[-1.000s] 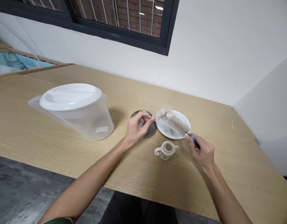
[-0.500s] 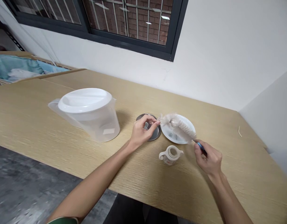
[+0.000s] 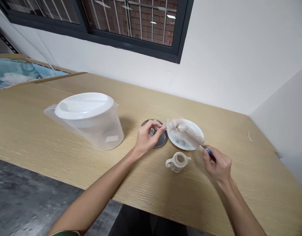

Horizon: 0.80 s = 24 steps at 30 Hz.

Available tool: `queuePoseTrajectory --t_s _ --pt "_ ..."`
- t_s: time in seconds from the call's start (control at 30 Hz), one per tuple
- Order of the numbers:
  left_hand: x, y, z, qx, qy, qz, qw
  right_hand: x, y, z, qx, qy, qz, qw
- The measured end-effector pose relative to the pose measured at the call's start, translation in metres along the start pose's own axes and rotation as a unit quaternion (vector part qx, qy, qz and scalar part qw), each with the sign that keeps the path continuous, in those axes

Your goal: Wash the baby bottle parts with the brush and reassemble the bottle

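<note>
A bottle brush (image 3: 190, 133) with white bristles is held in the air between my two hands. My right hand (image 3: 218, 164) is closed around its blue handle. At the other end, my left hand (image 3: 148, 137) pinches the bristle tip between thumb and fingers. Behind the brush lies a white plate (image 3: 172, 141), with small dark items on it that I cannot make out. A round steel dish (image 3: 163, 141) sits partly hidden behind my left hand. Nearer to me, below the brush, a small white baby bottle (image 3: 178, 164) with two side handles stands upright, its top uncovered.
To the left stands a translucent pitcher (image 3: 108, 126) with a white lid. A thin pale strip (image 3: 249, 135) lies on the wooden table (image 3: 151, 193) at the right. A crate with blue fabric (image 3: 15, 70) is at the far left, and a white wall with a window (image 3: 131, 19) rises behind.
The whole scene has slid slightly left in the view. Both hands keep the same grip on the brush, which has hardly moved over the table.
</note>
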<state>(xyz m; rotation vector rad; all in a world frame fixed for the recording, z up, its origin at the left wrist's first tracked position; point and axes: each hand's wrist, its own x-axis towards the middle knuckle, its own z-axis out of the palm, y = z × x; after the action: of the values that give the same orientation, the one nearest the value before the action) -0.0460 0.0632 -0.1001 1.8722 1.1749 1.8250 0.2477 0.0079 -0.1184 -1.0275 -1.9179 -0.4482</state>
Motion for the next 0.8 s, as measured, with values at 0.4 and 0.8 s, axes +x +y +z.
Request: queuePoseTrajectory --t_s 0.4,0.8 --pt "0.002 0.002 -0.001 0.008 -0.001 0.003 1.000 0.003 -0.006 -0.003 0.001 -0.026 0.006 1.000" --pt "0.002 0.003 -0.003 0.059 -0.014 0.048 0.997 0.005 -0.015 -0.001 0.012 -0.042 0.002 0.999"
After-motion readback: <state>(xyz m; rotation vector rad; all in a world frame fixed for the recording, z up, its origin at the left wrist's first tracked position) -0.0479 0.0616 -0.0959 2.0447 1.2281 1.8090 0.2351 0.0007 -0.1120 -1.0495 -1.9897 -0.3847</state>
